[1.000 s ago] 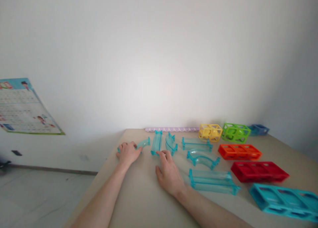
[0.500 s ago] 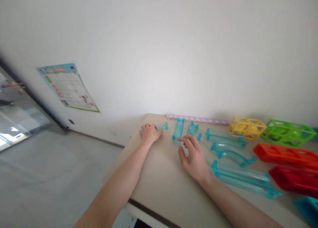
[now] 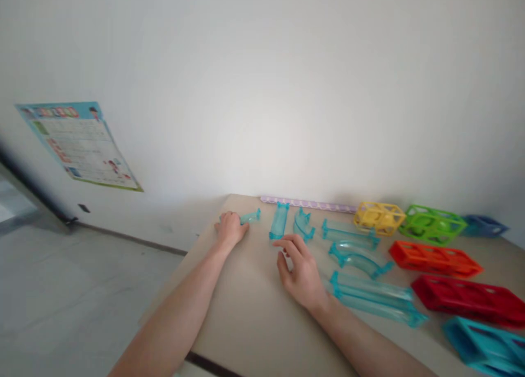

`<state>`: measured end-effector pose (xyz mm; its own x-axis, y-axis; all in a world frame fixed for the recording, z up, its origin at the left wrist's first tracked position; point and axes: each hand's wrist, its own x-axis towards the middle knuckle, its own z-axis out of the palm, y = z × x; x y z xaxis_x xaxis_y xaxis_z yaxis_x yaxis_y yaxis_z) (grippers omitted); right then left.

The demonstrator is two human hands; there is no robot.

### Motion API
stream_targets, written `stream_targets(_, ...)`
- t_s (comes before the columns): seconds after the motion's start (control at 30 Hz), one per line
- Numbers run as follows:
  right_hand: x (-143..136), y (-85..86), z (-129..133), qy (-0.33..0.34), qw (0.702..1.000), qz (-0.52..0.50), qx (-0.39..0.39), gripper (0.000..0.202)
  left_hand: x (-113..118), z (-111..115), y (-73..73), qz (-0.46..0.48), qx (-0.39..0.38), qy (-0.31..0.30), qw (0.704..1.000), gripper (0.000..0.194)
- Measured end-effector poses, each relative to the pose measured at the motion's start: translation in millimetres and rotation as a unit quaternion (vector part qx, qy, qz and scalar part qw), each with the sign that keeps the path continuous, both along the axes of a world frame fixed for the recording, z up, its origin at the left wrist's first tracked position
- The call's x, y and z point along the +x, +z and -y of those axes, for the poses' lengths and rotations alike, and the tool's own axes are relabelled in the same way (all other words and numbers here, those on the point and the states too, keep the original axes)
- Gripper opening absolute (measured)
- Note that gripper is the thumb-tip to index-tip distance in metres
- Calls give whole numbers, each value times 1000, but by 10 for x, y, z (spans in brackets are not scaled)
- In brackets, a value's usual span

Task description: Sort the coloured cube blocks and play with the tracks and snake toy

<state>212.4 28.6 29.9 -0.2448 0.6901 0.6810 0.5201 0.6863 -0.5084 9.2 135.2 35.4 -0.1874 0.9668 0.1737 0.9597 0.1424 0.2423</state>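
Note:
At the table's far left corner, my left hand (image 3: 231, 227) is closed over a short clear teal track piece (image 3: 251, 217). One end of that piece sticks out to the right of the fingers; the rest is covered. My right hand (image 3: 301, 270) hovers above the tabletop with thumb and fingers apart, holding nothing. Its fingertips are just in front of a short straight track piece (image 3: 279, 221). A small curved track piece (image 3: 303, 224) lies behind the right hand. Further right are a longer straight piece (image 3: 350, 232), S-shaped pieces (image 3: 361, 262) and long straight pieces (image 3: 373, 296).
On the right of the table (image 3: 241, 317) lie yellow (image 3: 379, 218), green (image 3: 433, 224), orange (image 3: 435, 259), red (image 3: 470, 299) and blue frame blocks (image 3: 490, 344). A purple patterned strip (image 3: 307, 203) runs along the wall. A poster (image 3: 82, 147) hangs at left.
The view has turned to the right, so everything sits further left and a dark blue block shows at the far right. Both hands stay about where they were beside the track pieces.

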Motion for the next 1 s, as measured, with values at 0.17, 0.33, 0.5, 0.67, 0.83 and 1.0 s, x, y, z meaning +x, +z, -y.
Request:
stream_targets(0.17,-2,23,3,6,1000,-1,-13,31,-12,-33,-30,18,15,-1,1000,33)
stream_targets(0.33,7,64,36,68,995,63,-32,28,-9,-41,-33,48,39,10,998,38)
stream_targets(0.5,-18,64,49,154,972,174,-25,26,-20,-91,-22,83,69,37,993,40)
stream_targets(0.67,-49,87,68,172,950,259,-9,20,-51,-119,-5,110,114,43,986,41)
stream_targets(0.83,-87,43,97,166,929,329,-17,28,-71,-132,-11,137,146,29,979,39)
stream_targets(1.0,-76,15,94,113,931,343,-52,25,-81,-143,-3,175,156,15,972,36)
